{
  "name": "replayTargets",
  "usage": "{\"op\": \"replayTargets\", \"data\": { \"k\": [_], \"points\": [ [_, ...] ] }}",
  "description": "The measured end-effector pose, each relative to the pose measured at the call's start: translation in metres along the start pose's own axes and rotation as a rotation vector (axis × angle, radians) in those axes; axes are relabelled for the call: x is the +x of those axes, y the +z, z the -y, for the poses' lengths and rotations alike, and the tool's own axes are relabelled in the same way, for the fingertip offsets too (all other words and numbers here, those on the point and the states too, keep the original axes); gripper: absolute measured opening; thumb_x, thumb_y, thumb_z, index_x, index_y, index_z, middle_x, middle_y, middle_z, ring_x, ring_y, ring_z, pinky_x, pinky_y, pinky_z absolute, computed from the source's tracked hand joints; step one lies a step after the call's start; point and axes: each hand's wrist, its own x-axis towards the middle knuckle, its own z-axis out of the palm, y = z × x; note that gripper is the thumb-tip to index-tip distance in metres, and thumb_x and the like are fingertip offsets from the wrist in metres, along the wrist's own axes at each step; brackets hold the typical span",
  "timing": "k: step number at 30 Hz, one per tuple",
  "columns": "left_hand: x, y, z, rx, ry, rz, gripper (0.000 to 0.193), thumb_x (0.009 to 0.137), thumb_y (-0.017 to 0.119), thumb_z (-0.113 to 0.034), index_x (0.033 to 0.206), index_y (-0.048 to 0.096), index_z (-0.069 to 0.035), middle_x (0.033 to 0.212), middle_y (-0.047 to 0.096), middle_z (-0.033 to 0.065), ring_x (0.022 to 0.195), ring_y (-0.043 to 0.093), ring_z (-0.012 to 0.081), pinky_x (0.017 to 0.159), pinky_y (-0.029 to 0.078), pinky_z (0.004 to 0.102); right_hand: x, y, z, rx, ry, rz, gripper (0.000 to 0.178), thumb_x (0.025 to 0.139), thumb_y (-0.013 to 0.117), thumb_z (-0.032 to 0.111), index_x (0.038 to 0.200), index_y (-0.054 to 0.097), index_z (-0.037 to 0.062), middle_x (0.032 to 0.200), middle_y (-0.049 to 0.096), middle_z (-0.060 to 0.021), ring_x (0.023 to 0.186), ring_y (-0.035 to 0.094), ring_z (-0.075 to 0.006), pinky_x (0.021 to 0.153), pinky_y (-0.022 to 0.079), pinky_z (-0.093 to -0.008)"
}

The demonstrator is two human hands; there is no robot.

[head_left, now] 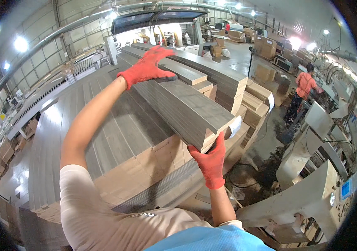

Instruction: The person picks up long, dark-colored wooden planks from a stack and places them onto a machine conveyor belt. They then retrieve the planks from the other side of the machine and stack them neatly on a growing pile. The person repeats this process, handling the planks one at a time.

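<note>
Both hands wear red work gloves. My right hand grips the near end of a bundle of long grey boards, thumb up the end face and fingers at its lower edge. Over the bundle's farther part reaches my left hand, thumb and fingers spread wide; whether its palm touches the boards I cannot tell. The bundle lies aslant on a broad stack of grey boards with pale wood-coloured ends. To its right is another pile of grey boards, with a shorter board between.
A large machine with a raised dark hood stands beyond the boards. A roller conveyor runs along the left. White machinery and a cable are at right. Another person in orange stands farther off at right.
</note>
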Motion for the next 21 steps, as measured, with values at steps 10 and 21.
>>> {"op": "replayTargets", "data": {
  "k": [10, 21],
  "points": [
    [0.039, 0.003, -0.042, 0.109, 0.318, 0.060, 0.083, 0.072, 0.086, -0.040, 0.148, 0.055, -0.023, 0.159, 0.041, 0.0158, 0.147, 0.036, 0.0375, 0.121, 0.032, 0.0501, 0.011, -0.013, -0.007, 0.063, 0.031, 0.051, 0.083, 0.069, 0.085, 0.007, 0.143, 0.048, -0.0010, 0.129, 0.065, -0.0149, 0.116, 0.062, -0.0209, 0.101, 0.049, -0.0365],
    [0.049, 0.003, -0.048, 0.307, 0.459, -0.020, 0.087, 0.071, 0.083, -0.059, 0.146, 0.057, -0.025, 0.155, 0.044, 0.0167, 0.140, 0.043, 0.0414, 0.116, 0.032, 0.0543, 0.007, -0.012, -0.014, 0.039, 0.009, 0.011, 0.079, 0.069, 0.086, 0.009, 0.140, 0.051, -0.0014, 0.112, 0.070, -0.0160, 0.103, 0.068, -0.0236, 0.092, 0.054, -0.0370]
  ]
}}
